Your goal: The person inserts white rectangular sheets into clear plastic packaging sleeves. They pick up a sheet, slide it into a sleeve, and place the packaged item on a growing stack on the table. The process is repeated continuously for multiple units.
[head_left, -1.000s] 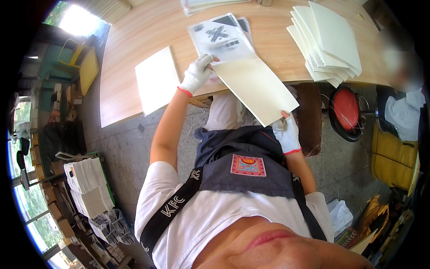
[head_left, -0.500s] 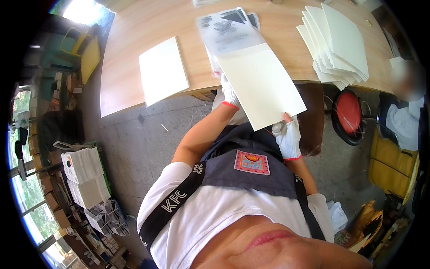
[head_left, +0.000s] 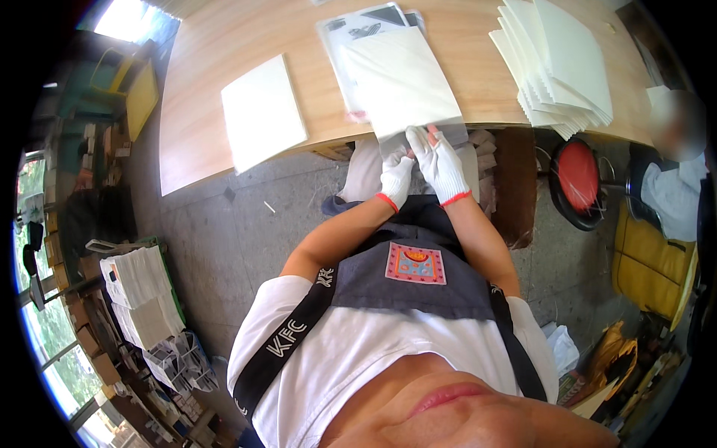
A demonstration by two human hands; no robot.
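Observation:
A cream-white rectangular pad (head_left: 403, 78) lies in a clear plastic bag (head_left: 390, 139) at the table's near edge, with the bag's see-through end jutting toward me. My left hand (head_left: 397, 176), in a white knit glove with a red cuff, pinches that end at its left corner. Beside it my right hand (head_left: 439, 161), gloved the same way, has its fingers stretched out against the bag near the pad's close edge. Beneath the pad lie several printed clear bags (head_left: 334, 45) with grey and black markings.
Left on the wooden table (head_left: 196, 112) lies a white pad stack (head_left: 265, 112). Fanned cream-white pads (head_left: 571, 63) stand at its right. A red round stool (head_left: 579, 181) and a seated person (head_left: 676, 179) are at the right; a rack of white papers (head_left: 142, 287) stands lower left.
The pad has slid away from me into the bag and onto the table. My right hand has moved left and up, from the pad's corner to beside my left hand at the bag's near end.

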